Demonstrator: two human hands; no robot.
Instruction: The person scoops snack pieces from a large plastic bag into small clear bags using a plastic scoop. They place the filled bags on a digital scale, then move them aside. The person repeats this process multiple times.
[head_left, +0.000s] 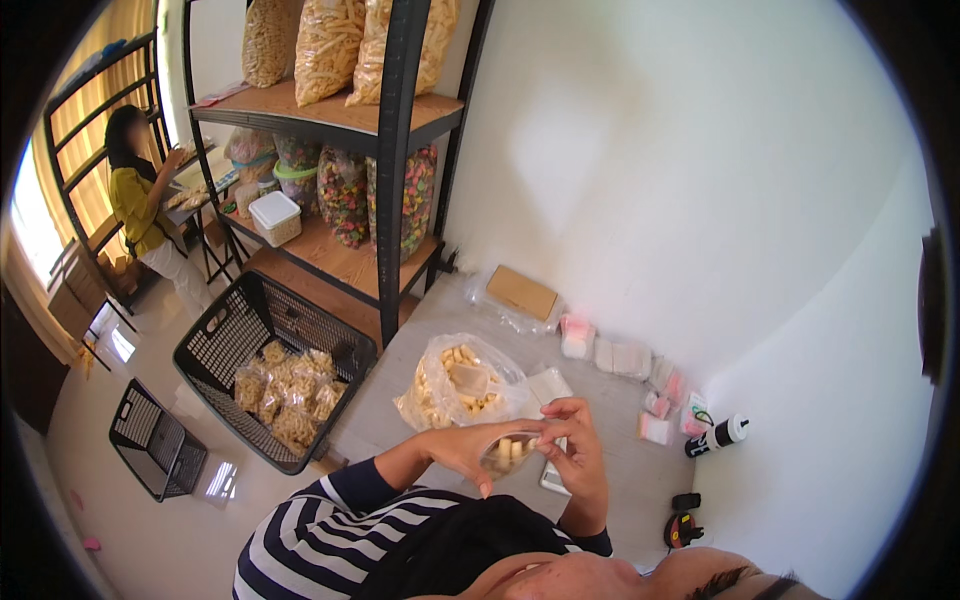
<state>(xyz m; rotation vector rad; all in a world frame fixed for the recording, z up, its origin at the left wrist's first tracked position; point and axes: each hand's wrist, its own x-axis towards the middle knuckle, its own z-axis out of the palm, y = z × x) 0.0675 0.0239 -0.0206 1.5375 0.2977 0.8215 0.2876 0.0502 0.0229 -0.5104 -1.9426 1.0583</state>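
A small clear plastic pouch (510, 455) is held between both hands, its mouth facing up, with several pale yellow stick-shaped snacks inside. My left hand (469, 448) wraps around its side, thumb on the near edge. At the opposite rim, my right hand (574, 446) pinches the plastic with its fingertips. Just beyond my hands stands a large open clear bag (427, 386) of similar snacks, with a clear plastic scoop (471, 381) lying in it. Partly hidden under my right hand is a small white device (553, 478), perhaps a scale.
Packs of plastic bags (622, 358), a cardboard piece (523, 292) and a bottle (716, 435) line the wall side of the grey table (630, 480). Left stand a black crate (274, 296) with bagged snacks, a smaller crate (157, 442), a loaded shelf (322, 259) and another person (142, 199).
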